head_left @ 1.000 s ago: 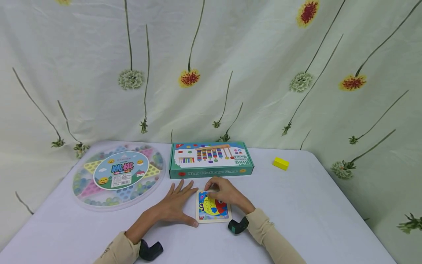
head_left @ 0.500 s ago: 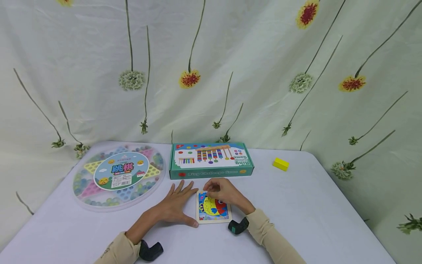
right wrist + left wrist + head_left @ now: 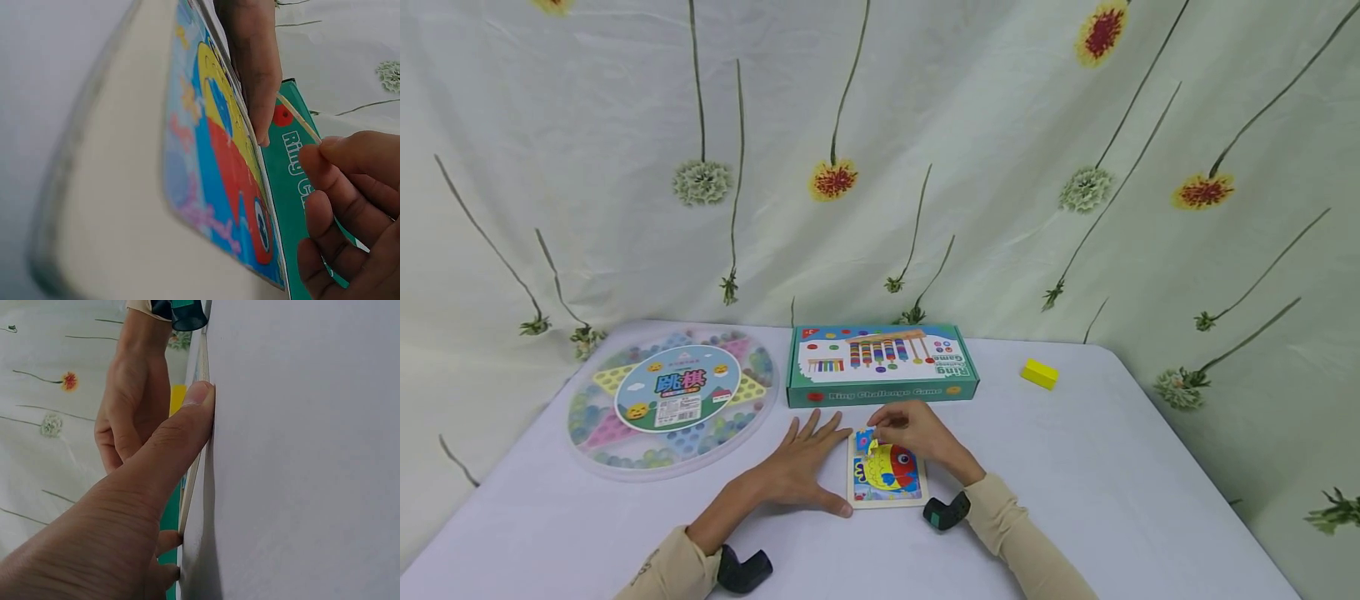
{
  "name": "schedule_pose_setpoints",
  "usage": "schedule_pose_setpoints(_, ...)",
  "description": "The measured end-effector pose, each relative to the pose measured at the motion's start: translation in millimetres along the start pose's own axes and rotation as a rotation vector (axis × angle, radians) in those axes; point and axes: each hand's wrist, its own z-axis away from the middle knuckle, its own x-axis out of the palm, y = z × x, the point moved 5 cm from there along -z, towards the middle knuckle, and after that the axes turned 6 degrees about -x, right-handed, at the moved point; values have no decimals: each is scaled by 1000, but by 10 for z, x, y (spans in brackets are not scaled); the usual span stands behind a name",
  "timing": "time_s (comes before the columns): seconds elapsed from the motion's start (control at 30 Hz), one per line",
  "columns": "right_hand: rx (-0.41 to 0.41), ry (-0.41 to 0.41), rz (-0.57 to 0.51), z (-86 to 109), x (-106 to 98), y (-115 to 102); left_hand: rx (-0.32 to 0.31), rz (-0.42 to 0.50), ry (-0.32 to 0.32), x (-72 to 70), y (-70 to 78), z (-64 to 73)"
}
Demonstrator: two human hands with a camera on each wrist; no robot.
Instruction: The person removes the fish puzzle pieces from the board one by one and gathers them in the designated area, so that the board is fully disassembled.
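Fingers of the right hand pinch a thin puzzle piece, whose long axis in the right wrist view slants from its free end at upper left down to the pinch (only its edge shows there). At lower centre of the head view, the fish puzzle lies on the surface, its fish stretched left to right, head rightward. Fingers spread, the left hand touches the puzzle's left edge. Above both hands sits a green box.
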Motion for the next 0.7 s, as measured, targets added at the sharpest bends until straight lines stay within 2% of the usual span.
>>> schedule_pose_setpoints(0.27,25,28,-8,101,-146,39,-9,-10,-2,0,9,8)
schedule_pose_setpoints(0.63,114,103,-55,479,-568,253,40,13,17,18,29,15)
schedule_pose_setpoints(0.7,136,113,-59,546,-633,218,48,18,16,24,27,16)
